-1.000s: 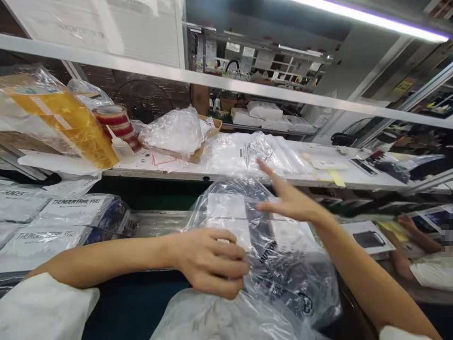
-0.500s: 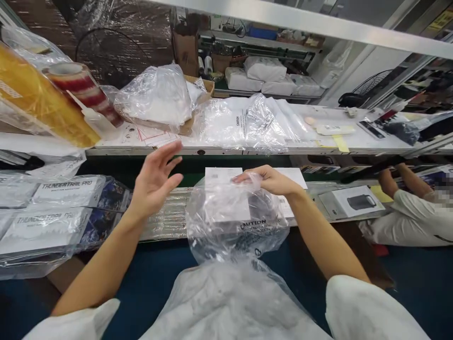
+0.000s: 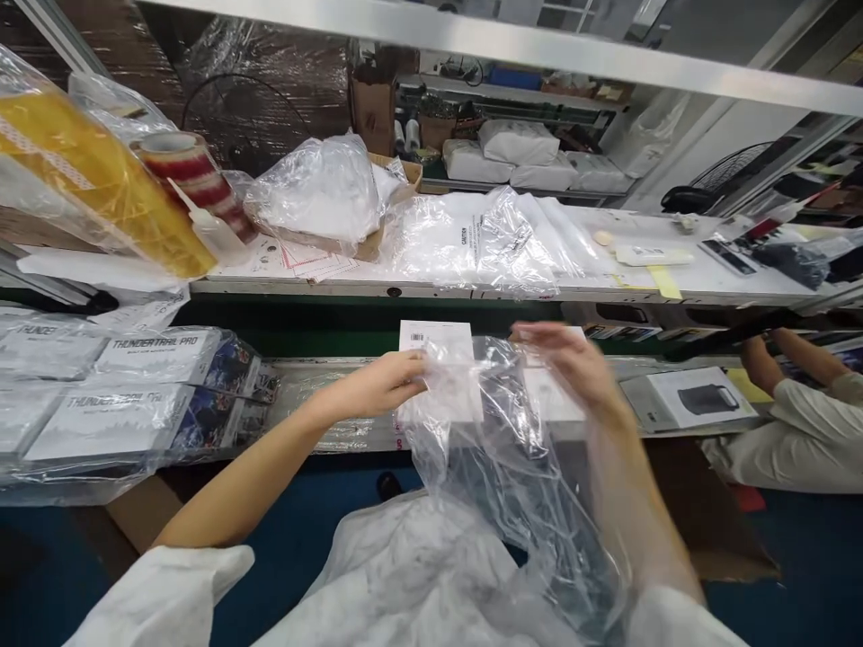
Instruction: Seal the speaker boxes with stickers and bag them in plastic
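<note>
A clear plastic bag [image 3: 502, 431] hangs in front of me, its lower part trailing down to the right over my lap. At its upper left edge my left hand [image 3: 387, 382] is closed, with thumb and fingers pinching the film. My right hand [image 3: 566, 359] is beside the bag's upper right, smeared by motion, so its grip is unclear. Behind the bag, a white box [image 3: 435, 333] with a barcode stands on the green conveyor. Another white box [image 3: 549, 400] is to its right, partly covered by the bag and my right hand.
Bagged printed boxes [image 3: 114, 413] lie at left. A box with a dark device picture [image 3: 701, 395] sits at right, near a co-worker's arms [image 3: 759, 364]. The shelf above holds flat plastic bags [image 3: 438, 243], a yellow roll [image 3: 101, 171] and a dropper bottle [image 3: 216, 234].
My left hand has moved right and closed on the bag's edge. My right hand has shifted right. The bag, earlier bunched over the white box, is now spread and trails down to the right.
</note>
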Tool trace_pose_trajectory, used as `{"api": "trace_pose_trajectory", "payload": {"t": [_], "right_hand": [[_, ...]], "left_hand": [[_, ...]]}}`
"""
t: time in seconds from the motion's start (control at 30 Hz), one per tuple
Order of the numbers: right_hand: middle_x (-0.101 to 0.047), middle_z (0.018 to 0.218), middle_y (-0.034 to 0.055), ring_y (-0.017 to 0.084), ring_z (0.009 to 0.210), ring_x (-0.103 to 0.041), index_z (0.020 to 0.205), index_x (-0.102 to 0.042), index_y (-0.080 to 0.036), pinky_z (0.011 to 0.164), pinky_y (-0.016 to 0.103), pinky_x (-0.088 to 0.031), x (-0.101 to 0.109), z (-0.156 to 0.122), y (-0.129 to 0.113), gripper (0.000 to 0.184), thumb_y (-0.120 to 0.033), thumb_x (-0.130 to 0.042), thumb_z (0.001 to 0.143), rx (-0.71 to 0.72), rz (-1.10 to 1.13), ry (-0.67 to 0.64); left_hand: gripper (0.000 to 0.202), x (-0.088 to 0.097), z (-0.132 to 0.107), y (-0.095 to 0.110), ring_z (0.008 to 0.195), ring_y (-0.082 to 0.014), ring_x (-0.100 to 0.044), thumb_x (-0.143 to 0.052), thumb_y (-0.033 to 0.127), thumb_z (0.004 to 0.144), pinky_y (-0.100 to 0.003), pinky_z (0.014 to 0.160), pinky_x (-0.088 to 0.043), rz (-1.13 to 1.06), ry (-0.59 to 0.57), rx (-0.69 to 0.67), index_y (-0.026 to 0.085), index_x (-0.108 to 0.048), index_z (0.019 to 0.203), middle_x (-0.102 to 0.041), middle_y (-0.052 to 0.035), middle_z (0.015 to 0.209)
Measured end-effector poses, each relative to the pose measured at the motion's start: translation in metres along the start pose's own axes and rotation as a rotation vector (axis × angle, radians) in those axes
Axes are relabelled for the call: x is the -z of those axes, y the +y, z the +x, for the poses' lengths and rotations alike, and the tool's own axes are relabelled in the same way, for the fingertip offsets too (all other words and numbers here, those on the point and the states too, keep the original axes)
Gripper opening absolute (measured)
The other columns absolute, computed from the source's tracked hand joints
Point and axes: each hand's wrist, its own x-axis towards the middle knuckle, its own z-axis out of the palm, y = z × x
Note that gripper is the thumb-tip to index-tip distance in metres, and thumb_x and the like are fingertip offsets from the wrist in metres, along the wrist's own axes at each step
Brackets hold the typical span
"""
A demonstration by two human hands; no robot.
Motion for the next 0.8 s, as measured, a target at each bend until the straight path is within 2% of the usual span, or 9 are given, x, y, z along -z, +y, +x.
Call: {"api": "trace_pose_trajectory", "payload": {"t": [0.13, 0.2, 0.27, 0.37, 0.47, 0.53, 0.63, 0.7, 0.8], "right_hand": [[-0.068, 0.137, 0.0114, 0.029, 0.114, -0.069, 0.157, -0.044, -0.03, 0.09, 0.04, -0.055, 0.012, -0.005, -0.033, 0.072, -0.056, -0.065, 0.093, 0.126, -0.266, -0.239], [-0.077, 0.11, 0.009, 0.026, 0.091, -0.071, 0.144, -0.059, -0.028, 0.077, 0.034, -0.051, 0.006, -0.007, -0.048, 0.057, -0.05, -0.07, 0.093, 0.143, -0.468, -0.428], [-0.073, 0.08, 0.0047, 0.021, 0.069, -0.064, 0.112, -0.074, -0.025, 0.065, 0.03, -0.042, 0.004, -0.01, -0.053, 0.029, -0.048, -0.063, 0.099, 0.103, -0.573, -0.467], [-0.064, 0.065, 0.0031, 0.017, 0.061, -0.057, 0.077, -0.073, -0.021, 0.061, 0.03, -0.038, 0.01, -0.02, -0.038, 0.051, -0.057, -0.05, 0.104, -0.078, -0.388, -0.379], [-0.071, 0.086, 0.0055, 0.019, 0.077, -0.064, 0.079, -0.074, -0.021, 0.07, 0.03, -0.045, 0.011, -0.039, -0.003, 0.05, -0.062, -0.055, 0.1, -0.196, 0.035, -0.398], [-0.069, 0.083, 0.0037, 0.017, 0.073, -0.061, 0.082, -0.072, -0.021, 0.068, 0.029, -0.046, -0.001, -0.055, 0.026, 0.04, -0.061, -0.071, 0.091, -0.297, 0.279, -0.416], [-0.052, 0.062, -0.0044, 0.011, 0.052, -0.042, 0.078, -0.059, -0.023, 0.052, 0.026, -0.034, -0.031, -0.072, 0.061, 0.049, -0.066, -0.082, 0.078, -0.517, 0.524, -0.288], [-0.047, 0.061, -0.0055, 0.011, 0.052, -0.037, 0.076, -0.052, -0.023, 0.051, 0.026, -0.031, -0.052, -0.078, 0.074, 0.055, -0.072, -0.079, 0.076, -0.559, 0.549, -0.134], [-0.042, 0.063, -0.0058, 0.012, 0.057, -0.036, 0.073, -0.046, -0.024, 0.055, 0.026, -0.03, -0.074, -0.083, 0.075, 0.051, -0.066, -0.071, 0.085, -0.479, 0.32, 0.105]], "left_hand": [[0.02, -0.008, 0.013, 0.016, 0.084, -0.0236, -0.07, -0.05, 0.012, 0.092, -0.03, 0.074, -0.051, 0.098, -0.29, -0.01, 0.02, -0.068, 0.094, -0.073, -0.0084, 0.094], [0.027, -0.011, 0.017, 0.021, 0.084, -0.0233, -0.07, -0.051, 0.012, 0.092, -0.03, 0.072, -0.051, 0.061, -0.328, -0.006, 0.02, -0.067, 0.112, -0.075, -0.0088, 0.099], [0.037, -0.01, 0.012, 0.018, 0.094, -0.0233, -0.071, -0.052, 0.014, 0.093, -0.029, 0.077, -0.053, -0.058, -0.263, 0.032, 0.022, -0.064, 0.127, -0.075, -0.009, 0.112], [0.032, -0.009, -0.01, 0.002, 0.101, -0.0241, -0.072, -0.053, 0.026, 0.098, -0.03, 0.077, -0.057, -0.322, -0.013, 0.221, 0.023, -0.064, 0.127, -0.074, -0.0089, 0.118], [0.026, -0.02, -0.04, -0.02, 0.089, -0.0217, -0.069, -0.053, 0.041, 0.101, -0.028, 0.066, -0.055, -0.469, 0.181, 0.409, 0.021, -0.067, 0.109, -0.072, -0.0081, 0.105], [0.029, -0.034, -0.058, -0.032, 0.07, -0.0158, -0.06, -0.05, 0.045, 0.103, -0.024, 0.058, -0.046, -0.519, 0.2, 0.474, 0.021, -0.066, 0.102, -0.067, -0.0034, 0.084], [0.042, -0.057, -0.079, -0.042, 0.052, -0.0117, -0.04, -0.045, 0.058, 0.104, -0.024, 0.051, -0.033, -0.747, 0.066, 0.492, 0.021, -0.064, 0.11, -0.048, 0.0041, 0.061], [0.064, -0.07, -0.087, -0.037, 0.06, -0.0145, -0.048, -0.041, 0.075, 0.099, -0.027, 0.058, -0.039, -0.841, -0.015, 0.405, 0.02, -0.066, 0.118, -0.058, -0.0008, 0.071], [0.09, -0.081, -0.093, -0.008, 0.105, -0.0295, -0.062, -0.038, 0.095, 0.083, -0.039, 0.091, -0.05, -0.766, 0.021, 0.272, 0.022, -0.069, 0.125, -0.066, -0.014, 0.121]]}}
